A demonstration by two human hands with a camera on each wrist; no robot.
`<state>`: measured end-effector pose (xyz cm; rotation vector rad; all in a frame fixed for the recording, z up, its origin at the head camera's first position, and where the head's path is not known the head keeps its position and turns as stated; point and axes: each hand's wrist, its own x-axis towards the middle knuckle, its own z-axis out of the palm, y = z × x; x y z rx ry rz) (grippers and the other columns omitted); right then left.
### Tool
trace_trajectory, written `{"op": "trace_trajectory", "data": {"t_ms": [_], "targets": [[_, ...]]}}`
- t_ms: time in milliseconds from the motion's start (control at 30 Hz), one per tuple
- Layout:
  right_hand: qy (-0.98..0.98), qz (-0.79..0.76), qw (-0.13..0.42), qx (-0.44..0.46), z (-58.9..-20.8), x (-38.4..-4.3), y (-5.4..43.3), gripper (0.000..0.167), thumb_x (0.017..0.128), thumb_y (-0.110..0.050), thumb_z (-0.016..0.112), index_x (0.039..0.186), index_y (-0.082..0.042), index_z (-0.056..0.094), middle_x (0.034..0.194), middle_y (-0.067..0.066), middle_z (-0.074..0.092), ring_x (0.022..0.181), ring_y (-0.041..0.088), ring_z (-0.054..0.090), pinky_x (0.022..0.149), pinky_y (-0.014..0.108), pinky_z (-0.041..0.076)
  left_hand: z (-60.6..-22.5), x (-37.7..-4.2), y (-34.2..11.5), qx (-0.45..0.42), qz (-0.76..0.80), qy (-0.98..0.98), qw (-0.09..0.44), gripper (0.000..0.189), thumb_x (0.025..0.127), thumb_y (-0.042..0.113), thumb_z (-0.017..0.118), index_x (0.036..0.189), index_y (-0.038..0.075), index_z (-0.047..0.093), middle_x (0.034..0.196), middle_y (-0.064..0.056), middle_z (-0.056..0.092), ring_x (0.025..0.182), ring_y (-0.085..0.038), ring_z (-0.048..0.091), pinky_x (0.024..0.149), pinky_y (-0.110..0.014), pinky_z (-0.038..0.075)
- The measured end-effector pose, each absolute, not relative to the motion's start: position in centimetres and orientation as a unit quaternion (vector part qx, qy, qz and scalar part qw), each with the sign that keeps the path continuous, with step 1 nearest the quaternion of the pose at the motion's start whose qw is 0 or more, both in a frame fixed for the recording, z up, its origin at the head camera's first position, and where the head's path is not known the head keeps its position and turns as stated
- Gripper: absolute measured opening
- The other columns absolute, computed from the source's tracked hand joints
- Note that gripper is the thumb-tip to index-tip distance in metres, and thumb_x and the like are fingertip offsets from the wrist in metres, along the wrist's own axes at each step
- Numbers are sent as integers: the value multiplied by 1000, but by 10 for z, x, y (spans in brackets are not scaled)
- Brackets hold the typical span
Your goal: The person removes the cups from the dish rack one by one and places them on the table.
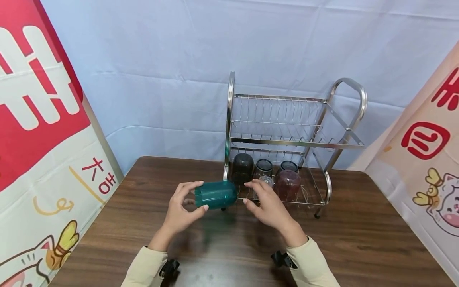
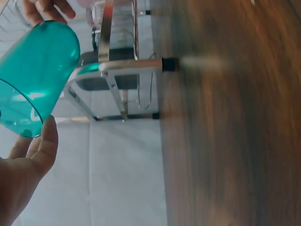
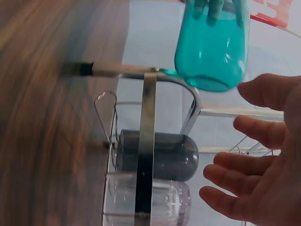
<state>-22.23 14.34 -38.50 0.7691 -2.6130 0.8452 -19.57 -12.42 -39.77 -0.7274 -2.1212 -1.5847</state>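
Note:
A teal see-through cup [image 1: 216, 195] lies on its side in the air above the table, in front of the rack's left end. My left hand [image 1: 183, 205] grips it around the open rim, thumb in front and fingers behind. In the left wrist view the fingertips [image 2: 49, 127] press at the rim of the cup [image 2: 51, 61]. My right hand [image 1: 267, 203] holds nothing; its fingers are spread and slightly bent near the cup's rounded base. From the right wrist, the thumb [image 3: 263, 92] shows right by that base.
A two-tier metal dish rack [image 1: 279, 141] stands at the table's back. Its lower shelf holds a dark grey cup [image 1: 242, 167], a purplish-pink cup [image 1: 288, 184] and several clear glasses. The brown wooden table [image 1: 358, 239] extends around it. Printed banners hang on both sides.

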Motion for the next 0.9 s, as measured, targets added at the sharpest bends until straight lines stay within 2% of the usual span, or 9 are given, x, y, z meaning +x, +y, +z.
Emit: {"op": "trace_trajectory", "data": {"t_ms": [233, 433, 700, 900], "targets": [[-921, 205, 162, 288, -380, -231, 152, 42, 82, -21, 69, 120, -7, 59, 128, 25, 47, 118, 41, 43, 85, 60, 39, -394, -196, -138, -232, -539, -785, 201, 57, 74, -2, 73, 127, 3, 53, 113, -19, 47, 93, -35, 48, 64, -48, 50], [-929, 159, 178, 285, -377, -239, 156, 39, 81, -21, 70, 116, -8, 61, 125, 25, 49, 113, 43, 47, 79, 58, 42, -395, -201, -145, -214, -521, -799, 212, 57, 73, -2, 74, 126, 2, 54, 113, -22, 47, 92, -36, 47, 62, -46, 50], [-941, 114, 177, 265, -375, -248, 157, 37, 78, -21, 72, 112, -8, 63, 122, 25, 51, 110, 44, 48, 77, 57, 42, -423, -227, -152, -187, -494, -818, 228, 62, 71, 10, 79, 128, 21, 56, 114, -13, 46, 87, -28, 48, 58, -36, 49], [-950, 103, 158, 251, -376, -255, 158, 37, 79, -21, 72, 112, -8, 62, 122, 26, 50, 110, 44, 47, 79, 57, 41, -425, -237, -153, -170, -474, -830, 240, 61, 71, 18, 79, 127, 28, 56, 111, -10, 45, 75, -25, 43, 53, -31, 43]]}}
